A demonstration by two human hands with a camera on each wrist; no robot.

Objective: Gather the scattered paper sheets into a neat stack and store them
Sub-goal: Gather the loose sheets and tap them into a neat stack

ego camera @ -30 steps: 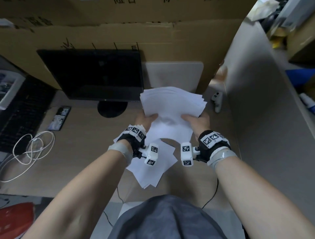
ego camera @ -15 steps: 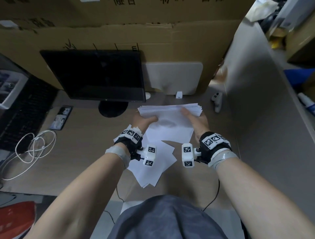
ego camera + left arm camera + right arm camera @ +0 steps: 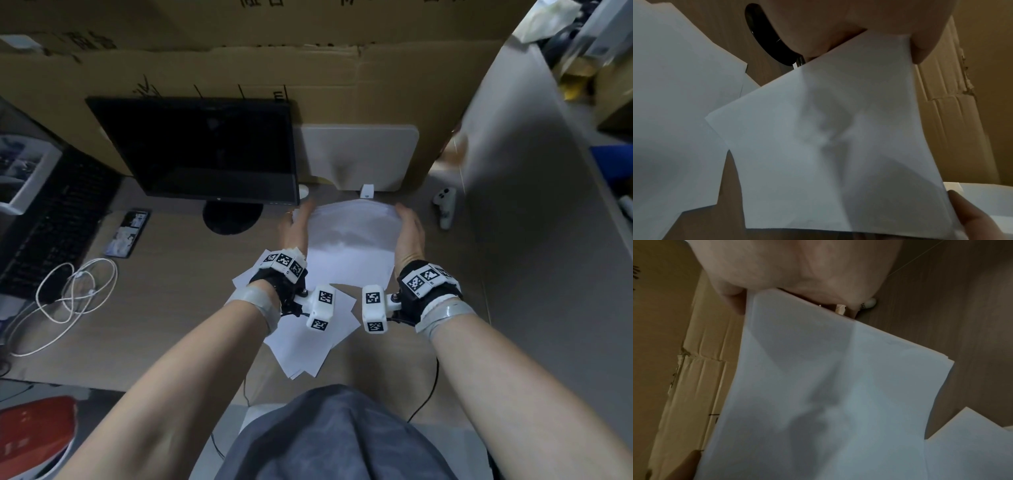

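A stack of white paper sheets (image 3: pixel 352 246) stands tilted over the brown desk, right of the monitor's foot. My left hand (image 3: pixel 297 224) grips its left edge and my right hand (image 3: pixel 409 228) grips its right edge, palms facing each other. In the left wrist view the stack (image 3: pixel 828 138) runs under the thumb (image 3: pixel 920 48). The right wrist view shows the same stack (image 3: pixel 828 386) pinched at its top corner. Several loose sheets (image 3: pixel 308 342) lie fanned on the desk beneath my wrists.
A black monitor (image 3: pixel 205 150) stands at the back left, with a keyboard (image 3: pixel 58 226), a phone (image 3: pixel 126 233) and a coiled white cable (image 3: pixel 72 291) further left. A white board (image 3: pixel 359 154) leans on the cardboard wall. A white controller (image 3: pixel 445 209) lies by the grey partition (image 3: pixel 531 240).
The stack has come down from a raised, fanned hold to a squared bundle near the desk. Both hands have slid from its near edge out to its two sides.
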